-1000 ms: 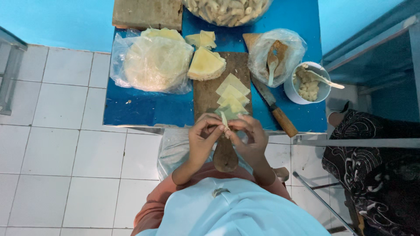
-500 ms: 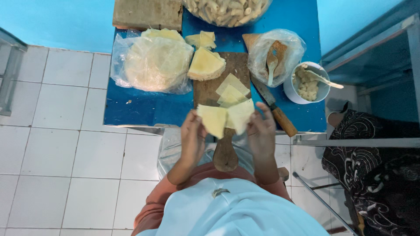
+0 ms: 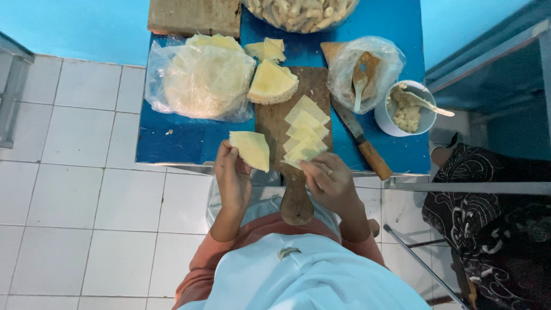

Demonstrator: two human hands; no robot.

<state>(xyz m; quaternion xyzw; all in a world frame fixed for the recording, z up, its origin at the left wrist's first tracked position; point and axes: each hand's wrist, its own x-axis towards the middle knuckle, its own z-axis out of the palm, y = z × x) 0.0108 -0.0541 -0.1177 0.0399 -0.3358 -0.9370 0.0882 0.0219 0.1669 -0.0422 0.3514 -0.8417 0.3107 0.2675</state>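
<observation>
"What was my table like?"

"It was a small blue table point(image 3: 189, 143) standing on white floor tiles point(image 3: 74, 189)."

"What lay on it?"

"My wooden cutting board point(image 3: 275, 117) was in the middle. A plastic bag of round wrappers point(image 3: 201, 80) lay left of it. A knife point(image 3: 361, 143) lay just right of it, near a white cup point(image 3: 402, 112) and another bag point(image 3: 367, 63)."

The bowl of pale pieces point(image 3: 301, 11) at the far edge of my blue table point(image 3: 183, 143) is cut off by the top of the picture, and so is the brown slab point(image 3: 195, 16) at the far left corner. What is in the clear bag point(image 3: 367, 63) near the right edge is blurred by the plastic, so I cannot tell it. My right hand point(image 3: 330, 183) covers the near end of the row of wrapper pieces point(image 3: 304, 135), and my own head and shoulders hide my lap and the near table edge between my arms.
</observation>
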